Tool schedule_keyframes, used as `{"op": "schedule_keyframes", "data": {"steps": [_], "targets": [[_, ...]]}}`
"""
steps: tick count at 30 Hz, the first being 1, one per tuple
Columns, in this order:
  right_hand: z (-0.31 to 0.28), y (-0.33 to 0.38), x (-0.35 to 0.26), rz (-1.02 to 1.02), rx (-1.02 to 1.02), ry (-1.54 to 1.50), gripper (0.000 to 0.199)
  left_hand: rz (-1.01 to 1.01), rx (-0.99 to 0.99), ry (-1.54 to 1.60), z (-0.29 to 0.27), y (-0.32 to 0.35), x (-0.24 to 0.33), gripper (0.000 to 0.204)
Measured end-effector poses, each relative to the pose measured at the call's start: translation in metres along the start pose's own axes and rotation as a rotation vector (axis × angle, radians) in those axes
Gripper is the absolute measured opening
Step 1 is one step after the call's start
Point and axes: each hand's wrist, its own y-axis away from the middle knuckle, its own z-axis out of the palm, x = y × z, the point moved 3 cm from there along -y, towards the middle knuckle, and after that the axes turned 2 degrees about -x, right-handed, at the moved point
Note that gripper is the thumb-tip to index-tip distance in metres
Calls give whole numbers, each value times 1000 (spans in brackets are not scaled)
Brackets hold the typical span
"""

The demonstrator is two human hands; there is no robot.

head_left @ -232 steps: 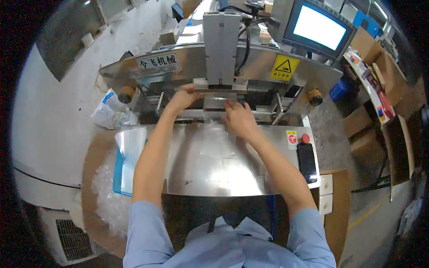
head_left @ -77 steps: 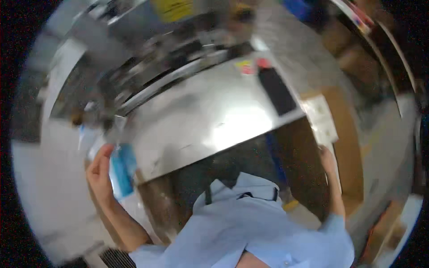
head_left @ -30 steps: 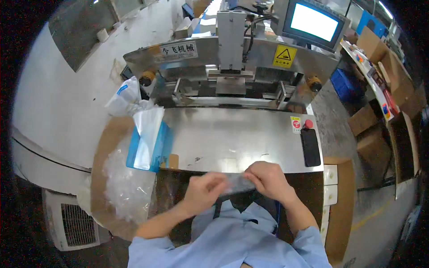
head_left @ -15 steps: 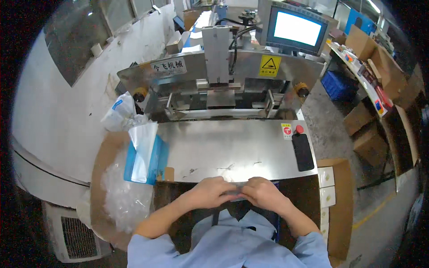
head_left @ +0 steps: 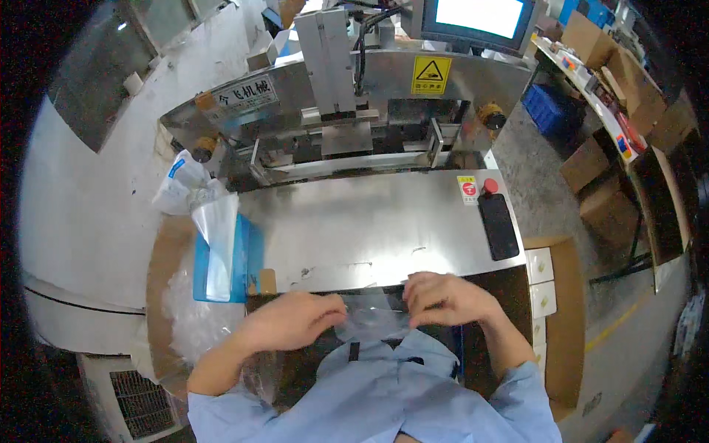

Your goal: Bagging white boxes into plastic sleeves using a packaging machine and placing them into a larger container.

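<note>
A thin clear plastic sheet (head_left: 371,316) spans the gap between my two hands, just off the front edge of the steel work table (head_left: 369,229). It looks bent, and whether it is a flat sheet or a folded box cannot be made out. My left hand (head_left: 299,319) is closed, pinching the sheet's left side between thumb and fingers. On the opposite side, my right hand (head_left: 450,299) has curled fingers and a thumb at the sheet's right edge. The fingertips there are slightly blurred.
Beyond the table stands a steel machine (head_left: 347,140) with a lit screen (head_left: 478,16). A black phone (head_left: 498,227) and red button (head_left: 490,186) sit right. At left are a blue bin (head_left: 251,255) and loose clear plastic (head_left: 196,314); small white boxes (head_left: 541,299) fill a right-hand carton.
My hands have moved apart, and the clear plastic now shows stretched between them. The view has shifted, so the machine sits higher in the picture.
</note>
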Motion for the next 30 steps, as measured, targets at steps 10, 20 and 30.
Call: {"op": "schedule_keyframes", "data": {"steps": [10, 20, 30], "targets": [[-82, -86, 137, 353, 147, 439, 22, -127, -10, 139, -102, -127, -148, 32], [-172, -160, 194, 416, 309, 668, 24, -297, 218, 444, -189, -214, -208, 22], [-90, -187, 169, 472, 219, 1070, 54, -263, 822, -727, -142, -204, -182, 20]]}}
